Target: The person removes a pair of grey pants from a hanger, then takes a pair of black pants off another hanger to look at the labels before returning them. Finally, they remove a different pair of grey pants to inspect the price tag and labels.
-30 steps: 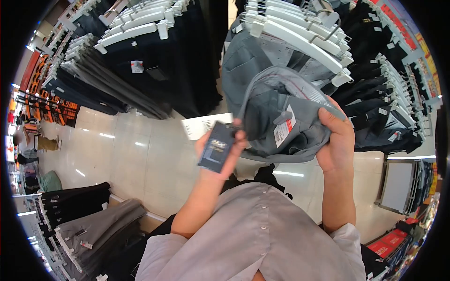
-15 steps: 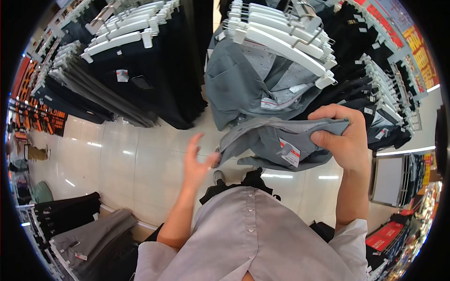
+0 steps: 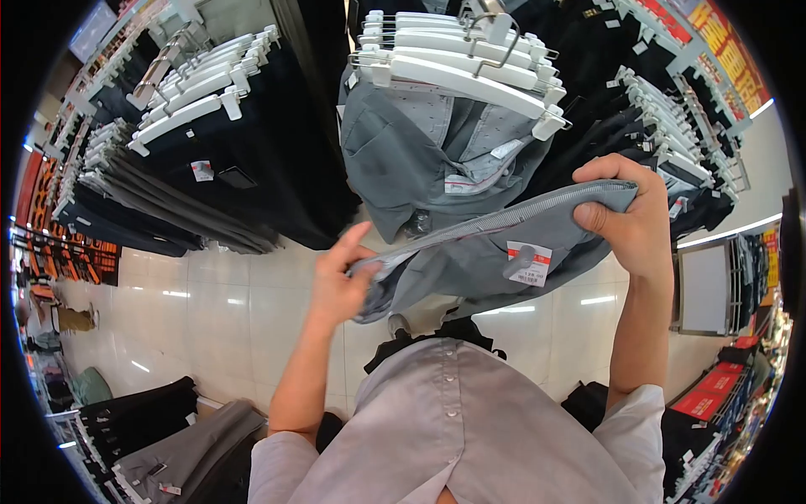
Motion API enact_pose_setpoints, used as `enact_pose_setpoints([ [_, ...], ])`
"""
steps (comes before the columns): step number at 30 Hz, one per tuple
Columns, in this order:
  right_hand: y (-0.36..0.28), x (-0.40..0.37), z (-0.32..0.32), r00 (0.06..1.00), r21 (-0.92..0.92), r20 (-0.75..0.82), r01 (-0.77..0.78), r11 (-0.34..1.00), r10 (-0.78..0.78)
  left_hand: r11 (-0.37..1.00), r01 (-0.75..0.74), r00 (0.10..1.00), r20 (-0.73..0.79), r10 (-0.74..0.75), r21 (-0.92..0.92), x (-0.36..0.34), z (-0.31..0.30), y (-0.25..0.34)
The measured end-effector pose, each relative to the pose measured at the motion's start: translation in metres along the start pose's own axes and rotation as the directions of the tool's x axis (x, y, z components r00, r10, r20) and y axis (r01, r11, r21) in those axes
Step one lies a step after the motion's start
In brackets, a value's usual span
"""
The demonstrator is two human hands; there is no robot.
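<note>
Grey trousers (image 3: 478, 269) are stretched by the waistband between my two hands, in front of my body. My right hand (image 3: 625, 210) grips one end of the waistband, thumb on the near side. At the other end, my left hand (image 3: 340, 273) pinches the waistband between thumb and fingers. A red and white price tag (image 3: 529, 264) hangs on the trousers' front. Just beyond them, another pair of grey trousers (image 3: 378, 143) hangs from a white clip hanger (image 3: 466, 84), its waist gaping and pale lining showing.
Dark trousers (image 3: 260, 160) hang on white hangers to the left, and more dark garments on a rack (image 3: 672, 126) to the right. Folded grey trousers (image 3: 189, 449) lie on a low rack at lower left. Glossy tiles (image 3: 252, 311) cover the floor.
My left hand has closed on the loose left end of the waistband. The waistband is now pulled straighter, and the view has shifted slightly.
</note>
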State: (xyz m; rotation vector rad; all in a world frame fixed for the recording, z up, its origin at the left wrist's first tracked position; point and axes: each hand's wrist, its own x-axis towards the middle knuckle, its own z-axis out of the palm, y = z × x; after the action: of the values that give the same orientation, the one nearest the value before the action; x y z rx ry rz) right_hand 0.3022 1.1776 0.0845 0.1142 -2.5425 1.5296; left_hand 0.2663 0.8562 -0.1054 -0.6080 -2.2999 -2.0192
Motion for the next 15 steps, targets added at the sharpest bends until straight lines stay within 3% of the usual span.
enact_pose_setpoints([
  [3, 0.007, -0.006, -0.007, 1.0, -0.003, 0.021, 0.012, 1.0, -0.012, 0.974, -0.016, 0.988, 0.151, -0.019, 0.224, 0.019, -0.025, 0.033],
  [6, 0.006, -0.007, -0.008, 0.999, 0.068, 0.017, 0.049, 0.996, -0.051, 0.72, -0.385, 0.923, 0.23, 0.308, 0.578, 0.025, -0.017, 0.037],
  [10, 0.002, -0.008, -0.016, 0.993, 0.131, -0.051, 0.113, 0.985, -0.107, 0.555, -0.654, 0.757, 0.436, 0.487, 0.514, 0.008, -0.008, 0.05],
  [14, -0.002, -0.011, -0.02, 0.992, 0.086, 0.026, 0.123, 0.989, -0.126, 0.695, -0.474, 0.857, 0.464, 0.224, 0.54, 0.004, -0.012, 0.042],
  [15, -0.003, -0.012, -0.016, 0.989, 0.096, 0.041, 0.137, 0.986, -0.142, 0.853, -0.183, 0.909, 0.415, -0.043, 0.489, 0.007, -0.015, 0.046],
])
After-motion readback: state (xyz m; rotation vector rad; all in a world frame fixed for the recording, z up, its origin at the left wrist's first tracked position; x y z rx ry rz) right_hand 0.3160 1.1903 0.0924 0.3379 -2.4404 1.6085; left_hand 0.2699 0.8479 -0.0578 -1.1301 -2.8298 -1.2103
